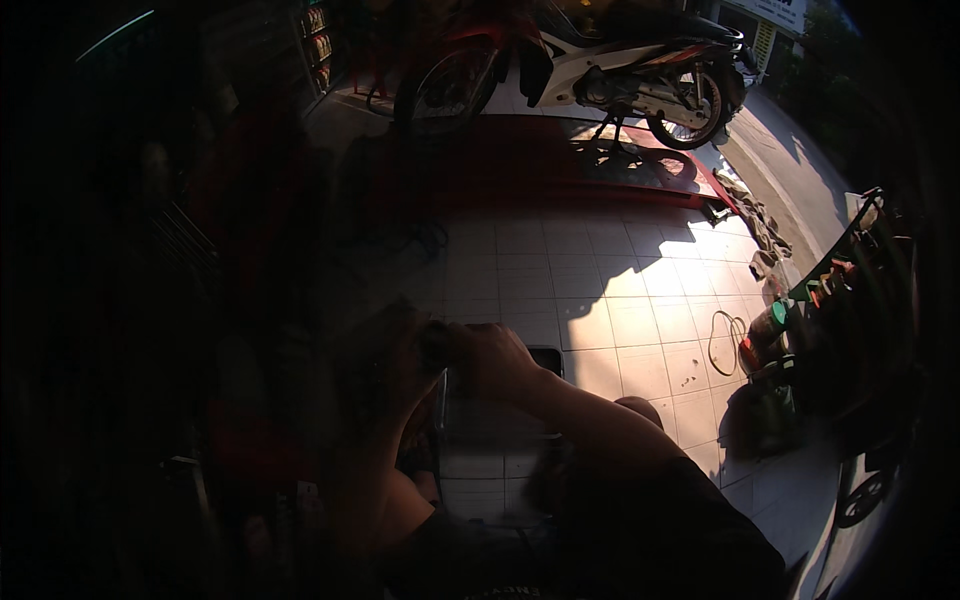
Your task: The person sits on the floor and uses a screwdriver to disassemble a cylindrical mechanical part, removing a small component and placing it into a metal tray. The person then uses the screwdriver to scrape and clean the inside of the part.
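Observation:
My two hands are together in deep shadow in the middle of the view. My right hand [492, 355] has its fingers curled round a small dark thing [435, 345], whose kind the shadow hides. Against the other side of that thing is my left hand [403, 352], its fingers mostly lost in the dark. Just beyond my right wrist shows a corner of a dark, flat rectangular thing with a pale rim [547, 359], partly covered by my forearm.
A motorbike [620, 75] stands on a low red platform [500, 185] ahead. Pale floor tiles [590, 300] lie between, partly sunlit. A loop of cord [727, 342] rests on them. Cluttered containers, one green-lidded [779, 312], stand at right. The left side is very dark.

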A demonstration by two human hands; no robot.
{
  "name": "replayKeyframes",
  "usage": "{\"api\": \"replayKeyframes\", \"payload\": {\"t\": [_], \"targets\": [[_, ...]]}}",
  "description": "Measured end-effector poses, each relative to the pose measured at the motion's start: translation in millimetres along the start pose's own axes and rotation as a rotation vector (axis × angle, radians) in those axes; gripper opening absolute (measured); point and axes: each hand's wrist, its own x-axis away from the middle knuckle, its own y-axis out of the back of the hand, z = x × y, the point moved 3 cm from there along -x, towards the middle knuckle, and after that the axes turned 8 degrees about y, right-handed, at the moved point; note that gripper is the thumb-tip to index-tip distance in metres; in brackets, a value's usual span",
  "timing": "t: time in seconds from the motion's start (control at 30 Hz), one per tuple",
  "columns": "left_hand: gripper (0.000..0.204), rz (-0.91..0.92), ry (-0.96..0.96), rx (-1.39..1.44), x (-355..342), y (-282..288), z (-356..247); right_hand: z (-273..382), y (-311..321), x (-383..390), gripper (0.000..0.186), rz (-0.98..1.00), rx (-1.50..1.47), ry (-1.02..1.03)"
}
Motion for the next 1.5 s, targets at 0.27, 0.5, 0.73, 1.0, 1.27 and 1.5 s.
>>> {"api": "replayKeyframes", "payload": {"t": [0.27,0.5,0.73,1.0,1.27,1.5], "targets": [[0.051,0.045,0.036,0.292,-18,-3,-32,8,29,7,0.008,-0.157,-0.045,-0.068],[0.028,0.045,0.048,0.286,-16,-9,-18,0,14,7,0.011,-0.032,0.045,-0.075],[0.036,-0.098,-0.188,0.12,-19,2,-19,26,28,-4,0.015,0.062,0.067,-0.062],[0.051,0.106,0.061,0.157,3,-11,0,16,14,2,0.023,0.105,0.047,-0.188],[0.05,0.064,0.021,0.2,-6,-2,-19,1,0,8,0.02,0.022,0.027,-0.181],[0.034,0.212,0.349,0.484,12,-17,14,5,6,6,0.028,0.1,0.078,0.006]]}}
